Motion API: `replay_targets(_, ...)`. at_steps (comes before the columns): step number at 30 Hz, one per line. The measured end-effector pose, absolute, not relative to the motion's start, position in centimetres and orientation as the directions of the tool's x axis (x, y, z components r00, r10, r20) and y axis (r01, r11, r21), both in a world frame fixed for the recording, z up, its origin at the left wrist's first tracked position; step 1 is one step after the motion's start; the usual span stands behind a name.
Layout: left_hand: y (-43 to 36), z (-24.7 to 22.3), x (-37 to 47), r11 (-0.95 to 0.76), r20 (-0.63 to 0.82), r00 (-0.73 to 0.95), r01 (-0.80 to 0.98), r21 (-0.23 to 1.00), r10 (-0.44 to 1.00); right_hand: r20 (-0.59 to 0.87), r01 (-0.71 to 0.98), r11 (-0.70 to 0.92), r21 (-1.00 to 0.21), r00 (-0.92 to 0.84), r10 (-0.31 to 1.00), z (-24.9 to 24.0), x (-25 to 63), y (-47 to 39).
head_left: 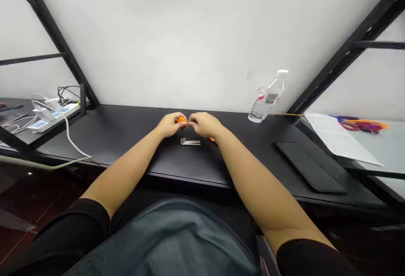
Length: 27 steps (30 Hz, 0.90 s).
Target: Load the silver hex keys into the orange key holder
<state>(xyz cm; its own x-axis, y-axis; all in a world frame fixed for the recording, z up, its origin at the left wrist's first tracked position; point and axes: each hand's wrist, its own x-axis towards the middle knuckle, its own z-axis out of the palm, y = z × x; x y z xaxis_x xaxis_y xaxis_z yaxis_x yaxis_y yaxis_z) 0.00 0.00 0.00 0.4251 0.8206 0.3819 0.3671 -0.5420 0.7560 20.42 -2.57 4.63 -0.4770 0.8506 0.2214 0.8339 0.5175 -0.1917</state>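
Above the middle of the black desk (126, 132), my left hand (169, 125) is closed around a small orange piece (182, 120), perhaps a plastic holder; its exact kind is hard to make out. My right hand (204, 124) meets it from the other side, thumb and fingers pinched at the piece's right end. Whatever lies between those fingertips is too small to name. Just below both hands, several L-shaped metal hex keys (190, 142) lie side by side on the desk. Another orange and black item (213, 140) is partly hidden behind my right wrist.
A clear water bottle (265, 98) stands at the back right by the wall. A flat black case (310, 166) and white paper (340, 139) lie to the right, with blurred coloured objects (363, 125) beyond. On the left are a power strip (55, 117) and a white cable (71, 136).
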Motion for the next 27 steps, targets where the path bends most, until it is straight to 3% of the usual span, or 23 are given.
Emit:
replay_targets(3,0.2,0.1,-0.3,-0.537,0.386,0.391,0.431,0.726,0.836,0.203,0.824,0.473,-0.311,-0.428,0.88,4.8,20.8,-2.6)
replay_targets(6,0.4,0.2,-0.5,-0.523,0.384,0.368,0.444,0.728,0.847,0.041,0.809,0.448,-0.38,-0.469,0.882,4.8,21.3,-2.6)
replay_targets(10,0.4,0.1,-0.6,-0.496,0.372,0.346,0.417,0.761,0.861,-0.245,0.781,0.486,-0.393,-0.598,0.763,4.6,21.5,-2.8)
replay_targets(17,0.6,0.0,-0.6,-0.497,0.372,0.346,0.423,0.758,0.861,-0.343,0.777,0.498,-0.386,-0.622,0.704,4.8,20.9,-3.0)
replay_targets(23,0.4,0.2,-0.6,-0.51,0.376,0.364,0.415,0.753,0.852,-0.258,0.712,0.539,-0.449,-0.682,0.685,5.5,21.7,-3.4)
replay_targets(25,0.3,0.3,-0.6,-0.516,0.384,0.361,0.42,0.746,0.85,-0.102,0.646,0.562,-0.517,-0.698,0.709,5.7,22.1,-3.4)
replay_targets(27,0.3,0.4,-0.6,-0.516,0.387,0.357,0.414,0.75,0.85,0.144,0.539,0.579,-0.612,-0.644,0.751,5.8,22.4,-3.2)
